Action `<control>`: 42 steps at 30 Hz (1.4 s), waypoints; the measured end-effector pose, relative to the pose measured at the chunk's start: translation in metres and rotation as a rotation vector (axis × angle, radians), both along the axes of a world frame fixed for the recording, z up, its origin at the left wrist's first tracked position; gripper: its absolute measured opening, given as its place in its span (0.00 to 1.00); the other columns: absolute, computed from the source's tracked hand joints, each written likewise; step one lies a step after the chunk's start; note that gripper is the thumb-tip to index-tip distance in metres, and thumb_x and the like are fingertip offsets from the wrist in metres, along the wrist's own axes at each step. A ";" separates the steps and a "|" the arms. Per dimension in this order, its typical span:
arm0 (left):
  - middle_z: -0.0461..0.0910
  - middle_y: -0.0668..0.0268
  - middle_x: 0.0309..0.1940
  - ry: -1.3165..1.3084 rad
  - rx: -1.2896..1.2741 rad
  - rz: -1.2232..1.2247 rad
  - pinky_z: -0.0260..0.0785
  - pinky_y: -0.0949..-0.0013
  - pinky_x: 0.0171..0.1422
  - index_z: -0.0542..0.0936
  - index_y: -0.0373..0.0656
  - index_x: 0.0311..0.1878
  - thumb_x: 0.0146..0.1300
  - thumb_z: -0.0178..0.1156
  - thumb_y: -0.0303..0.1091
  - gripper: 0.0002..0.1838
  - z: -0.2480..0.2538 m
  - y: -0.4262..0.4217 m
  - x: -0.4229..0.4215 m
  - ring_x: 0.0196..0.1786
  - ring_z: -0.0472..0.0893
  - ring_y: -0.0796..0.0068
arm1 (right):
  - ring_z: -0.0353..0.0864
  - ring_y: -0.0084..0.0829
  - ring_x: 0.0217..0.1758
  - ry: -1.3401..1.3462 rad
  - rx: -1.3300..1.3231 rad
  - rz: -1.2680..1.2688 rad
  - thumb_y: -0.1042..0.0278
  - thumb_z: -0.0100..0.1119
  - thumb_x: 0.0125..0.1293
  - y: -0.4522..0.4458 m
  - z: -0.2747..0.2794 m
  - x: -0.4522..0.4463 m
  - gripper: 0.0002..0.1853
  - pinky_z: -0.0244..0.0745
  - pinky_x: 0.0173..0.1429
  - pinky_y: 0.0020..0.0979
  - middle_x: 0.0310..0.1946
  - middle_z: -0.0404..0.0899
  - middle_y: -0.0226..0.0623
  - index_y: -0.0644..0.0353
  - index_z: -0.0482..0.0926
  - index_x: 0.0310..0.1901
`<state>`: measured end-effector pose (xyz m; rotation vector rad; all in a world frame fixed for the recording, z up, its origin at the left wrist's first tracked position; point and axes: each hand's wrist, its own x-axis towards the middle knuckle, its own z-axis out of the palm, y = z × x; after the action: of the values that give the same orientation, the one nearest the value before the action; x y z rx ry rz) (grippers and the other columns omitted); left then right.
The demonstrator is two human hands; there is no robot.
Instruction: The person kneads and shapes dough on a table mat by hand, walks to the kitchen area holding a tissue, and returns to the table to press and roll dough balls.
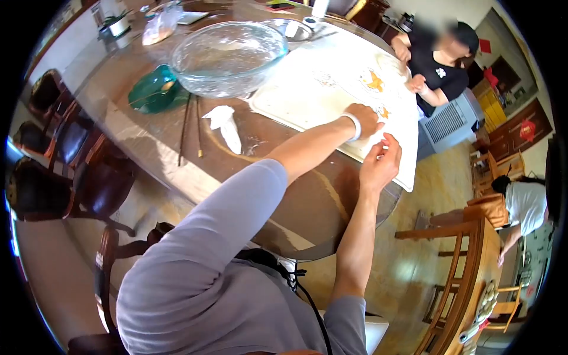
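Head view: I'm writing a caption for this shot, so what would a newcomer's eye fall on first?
Probably the large clear glass bowl, on the brown table toward the upper left of the picture, with a teal bowl to its lower left. Next come the person's left hand and right hand at the white board, right of centre.

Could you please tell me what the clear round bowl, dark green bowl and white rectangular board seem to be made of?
Clear round bowl: glossy glass or plastic, being see-through with bright reflections. Dark green bowl: shiny, perhaps glass or plastic, judging by its glints. White rectangular board: probably smooth plastic, from its even, pale surface and rounded corner.
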<state>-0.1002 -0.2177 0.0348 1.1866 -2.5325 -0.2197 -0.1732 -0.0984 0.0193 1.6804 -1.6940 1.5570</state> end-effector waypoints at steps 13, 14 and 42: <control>0.79 0.55 0.29 0.280 -0.379 0.017 0.71 0.58 0.42 0.82 0.40 0.29 0.63 0.52 0.44 0.18 0.004 0.073 0.048 0.37 0.78 0.56 | 0.78 0.38 0.34 -0.140 0.013 0.056 0.78 0.52 0.60 0.011 0.006 0.006 0.13 0.72 0.34 0.35 0.37 0.77 0.42 0.63 0.75 0.47; 0.78 0.55 0.31 0.253 -0.437 0.002 0.70 0.60 0.45 0.82 0.39 0.31 0.62 0.53 0.44 0.17 0.000 0.074 0.047 0.41 0.77 0.58 | 0.77 0.37 0.34 -0.154 0.027 0.054 0.78 0.52 0.60 0.012 0.007 0.006 0.13 0.72 0.33 0.35 0.37 0.77 0.42 0.63 0.75 0.48; 0.80 0.51 0.30 0.201 -0.165 0.082 0.70 0.54 0.46 0.80 0.37 0.33 0.66 0.48 0.49 0.23 0.016 0.050 0.033 0.38 0.79 0.51 | 0.77 0.32 0.25 -0.135 -0.002 0.003 0.80 0.53 0.58 0.006 0.002 -0.002 0.13 0.73 0.30 0.33 0.34 0.76 0.41 0.62 0.76 0.46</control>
<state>-0.0669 -0.1675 0.0512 1.1411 -2.2766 -0.1019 -0.1751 -0.0927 0.0217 1.6104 -1.7535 1.7078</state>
